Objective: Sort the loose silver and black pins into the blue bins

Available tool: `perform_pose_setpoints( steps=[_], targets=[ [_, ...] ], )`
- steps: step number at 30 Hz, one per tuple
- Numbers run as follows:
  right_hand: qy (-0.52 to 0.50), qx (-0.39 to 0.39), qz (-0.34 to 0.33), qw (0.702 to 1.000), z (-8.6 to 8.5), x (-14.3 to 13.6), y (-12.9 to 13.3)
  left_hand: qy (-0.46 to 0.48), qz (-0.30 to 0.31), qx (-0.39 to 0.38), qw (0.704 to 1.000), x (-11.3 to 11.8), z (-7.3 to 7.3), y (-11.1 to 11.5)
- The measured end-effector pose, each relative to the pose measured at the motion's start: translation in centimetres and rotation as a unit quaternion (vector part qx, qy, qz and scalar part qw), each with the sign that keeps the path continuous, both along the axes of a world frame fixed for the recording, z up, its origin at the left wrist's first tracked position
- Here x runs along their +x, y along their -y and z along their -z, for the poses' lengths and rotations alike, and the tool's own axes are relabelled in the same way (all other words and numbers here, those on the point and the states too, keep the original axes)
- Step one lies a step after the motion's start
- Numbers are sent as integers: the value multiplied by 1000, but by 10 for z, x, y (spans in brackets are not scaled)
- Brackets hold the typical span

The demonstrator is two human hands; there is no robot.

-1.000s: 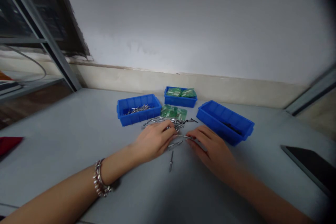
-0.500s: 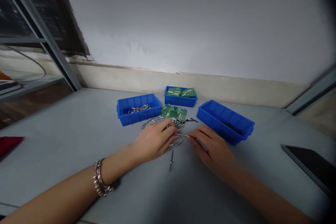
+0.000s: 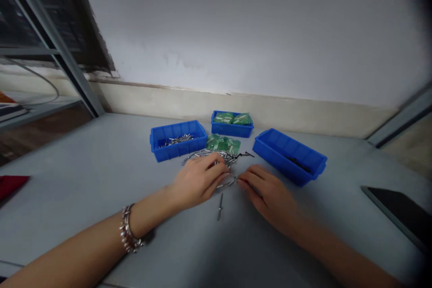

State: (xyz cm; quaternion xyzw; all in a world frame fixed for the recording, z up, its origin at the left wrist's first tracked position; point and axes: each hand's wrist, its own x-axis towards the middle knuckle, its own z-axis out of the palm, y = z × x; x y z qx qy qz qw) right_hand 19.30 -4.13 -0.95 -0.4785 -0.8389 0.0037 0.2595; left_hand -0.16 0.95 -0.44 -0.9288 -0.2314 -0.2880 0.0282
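My left hand (image 3: 200, 177) is closed in a pinch at the near edge of a pile of silver blind rivets (image 3: 228, 157). Opposite it, my right hand (image 3: 266, 191) has thumb and fingers pressed together. A thin blind rivet (image 3: 233, 176) spans the small gap between both sets of fingertips, its ends hidden by them. Just below lie more rivets (image 3: 229, 183), partly covered by my left fingers. A single rivet (image 3: 220, 207) rests apart on the grey table, nearer to me. Several black screws (image 3: 247, 154) lie at the pile's right side.
A blue bin (image 3: 178, 147) with rivets stands left, another blue bin (image 3: 232, 131) with green packets at the back, and a third (image 3: 286, 155) with black pieces at right. Green packets (image 3: 223, 143) lie behind the pile. A dark flat tablet-like object (image 3: 398, 211) lies far right.
My right hand has moved slightly left and toward me, so the gap between the hands is narrower and less of the rivet shows. My left hand has hardly moved.
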Motion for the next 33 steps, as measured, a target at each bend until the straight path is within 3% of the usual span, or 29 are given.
perform_pose_setpoints(
  steps=[11,20,33],
  targets=[
    [-63,48,0,997,-1,3,1,-45,-8,-34,998,1,2,-2],
    [-4,-17,-4,1000,2,1,0,-6,1,-26,1000,0,0,0],
    [-12,-6,6,1000,-1,1,0,-31,-13,-45,998,0,1,-1]
  ],
)
